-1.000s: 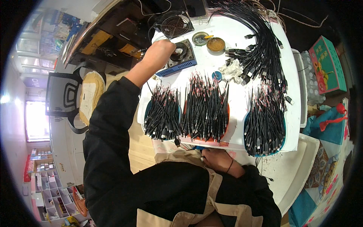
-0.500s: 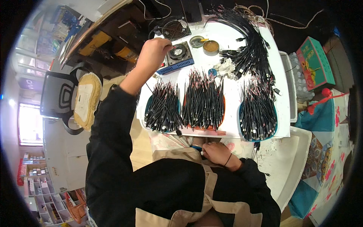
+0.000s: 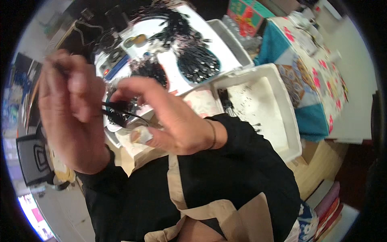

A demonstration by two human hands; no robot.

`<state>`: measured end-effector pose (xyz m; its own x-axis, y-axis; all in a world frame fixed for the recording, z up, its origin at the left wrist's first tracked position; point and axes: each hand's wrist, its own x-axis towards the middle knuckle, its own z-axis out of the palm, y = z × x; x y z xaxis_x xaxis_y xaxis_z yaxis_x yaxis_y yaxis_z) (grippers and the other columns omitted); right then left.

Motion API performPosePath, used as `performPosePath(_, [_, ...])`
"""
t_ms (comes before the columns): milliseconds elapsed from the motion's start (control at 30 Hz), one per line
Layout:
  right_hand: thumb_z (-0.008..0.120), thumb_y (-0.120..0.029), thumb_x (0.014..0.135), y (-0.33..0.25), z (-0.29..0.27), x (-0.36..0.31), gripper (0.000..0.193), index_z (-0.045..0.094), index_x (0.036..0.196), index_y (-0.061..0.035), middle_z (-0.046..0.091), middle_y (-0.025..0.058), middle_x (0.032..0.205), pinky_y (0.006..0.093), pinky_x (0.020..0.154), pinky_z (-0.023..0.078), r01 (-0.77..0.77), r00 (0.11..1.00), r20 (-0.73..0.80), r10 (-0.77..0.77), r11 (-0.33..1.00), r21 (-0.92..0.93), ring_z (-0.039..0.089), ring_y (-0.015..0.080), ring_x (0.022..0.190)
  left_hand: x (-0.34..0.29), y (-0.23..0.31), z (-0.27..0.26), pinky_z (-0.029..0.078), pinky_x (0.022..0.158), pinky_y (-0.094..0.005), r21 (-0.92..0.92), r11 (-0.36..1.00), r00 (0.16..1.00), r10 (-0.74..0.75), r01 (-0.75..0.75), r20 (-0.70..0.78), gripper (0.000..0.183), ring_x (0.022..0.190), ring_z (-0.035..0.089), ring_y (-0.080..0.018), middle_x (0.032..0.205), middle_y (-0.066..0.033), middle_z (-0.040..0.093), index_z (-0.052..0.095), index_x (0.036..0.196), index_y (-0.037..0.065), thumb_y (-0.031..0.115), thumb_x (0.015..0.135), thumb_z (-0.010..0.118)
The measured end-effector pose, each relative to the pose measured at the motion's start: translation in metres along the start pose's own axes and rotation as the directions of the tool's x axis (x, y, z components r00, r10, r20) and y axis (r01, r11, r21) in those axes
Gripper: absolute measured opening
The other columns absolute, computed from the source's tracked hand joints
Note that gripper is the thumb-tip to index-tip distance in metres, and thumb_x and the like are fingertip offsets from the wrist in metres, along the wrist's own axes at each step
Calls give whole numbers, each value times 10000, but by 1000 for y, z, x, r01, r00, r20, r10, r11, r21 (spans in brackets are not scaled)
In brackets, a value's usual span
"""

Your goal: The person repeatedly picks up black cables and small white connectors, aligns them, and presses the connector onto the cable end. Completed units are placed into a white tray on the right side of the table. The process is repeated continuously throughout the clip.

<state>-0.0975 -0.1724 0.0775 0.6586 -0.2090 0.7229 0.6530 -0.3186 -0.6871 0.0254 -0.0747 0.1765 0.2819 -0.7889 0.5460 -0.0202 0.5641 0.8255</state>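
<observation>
Both my hands are raised close in front of the camera. My left hand [image 3: 68, 113] is curled, with its fingers closed on a short black cable [image 3: 116, 112] that has dark plug ends and a thin wire trailing right. My right hand [image 3: 169, 117], a band on its wrist, pinches the same cable from the other side with thumb and fingertips. Behind the hands lies the white table [image 3: 173, 76] with heaps of black cables [image 3: 197, 64]. How the left fingers grip is partly blurred.
A white tray [image 3: 262, 101] with dark specks stands right of the table. Further right is a cloth with a flower pattern [image 3: 314, 72] and a colourful box [image 3: 246, 16]. A blue strip [image 3: 117, 66] and small round tins [image 3: 139, 40] lie at the table's far end. A chair [image 3: 36, 157] stands left.
My left hand has come back from the far end of the table and my right has risen from the near edge. Both now meet on a black cable near the camera. The view has swung right.
</observation>
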Motion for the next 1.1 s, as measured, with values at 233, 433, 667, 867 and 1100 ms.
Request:
performPosePath(233, [453, -165, 946, -51, -70, -80, 244, 427, 1145, -26, 514, 60, 818, 250, 590, 356, -295, 723, -637, 268, 953, 67, 464, 131, 717, -5, -76, 57, 458, 988, -350, -211, 967, 989, -145, 144, 13, 482, 1253, 461, -292, 1297, -242, 484, 339, 1356, -40, 148, 947, 514])
performPosePath(433, [406, -195, 994, -106, -167, -161, 195, 447, 1104, -40, 484, 10, 801, 189, 566, 322, -501, 645, -745, 169, 830, -245, 409, 58, 661, -71, -117, -16, 484, 809, -263, 78, 864, 856, -474, 498, -205, 349, 928, 600, -156, 1077, -120, 619, 494, 1225, -18, 44, 888, 557])
performPosePath(667, [424, -161, 929, 116, -192, -295, 203, 549, 950, -3, 562, 60, 694, 256, 530, 413, -962, 244, -610, 754, 108, -250, 536, 133, 612, -160, -119, -80, 427, 651, -199, 188, 691, 653, -506, 698, -563, 176, 729, 544, -62, 863, -21, 639, 609, 1058, 1, 52, 896, 562])
performPosePath(867, [511, -330, 890, 241, -155, -349, 365, 526, 1020, 12, 623, 265, 975, 498, 796, 469, -760, 59, -621, 782, -368, -536, 592, 436, 937, -144, -112, -115, 470, 667, -314, 787, 218, 815, -91, 577, -572, 102, 735, 607, -249, 801, -143, 601, 623, 921, 0, 35, 827, 604])
performPosePath(1100, [501, -257, 826, 137, -140, -249, 349, 640, 748, 54, 612, 286, 791, 504, 735, 485, -476, 186, -92, 978, 8, -879, 599, 446, 772, -82, -150, -163, 470, 722, -432, 901, -185, 904, -107, 392, -415, 172, 758, 587, -373, 758, -200, 597, 586, 748, -30, 129, 782, 643])
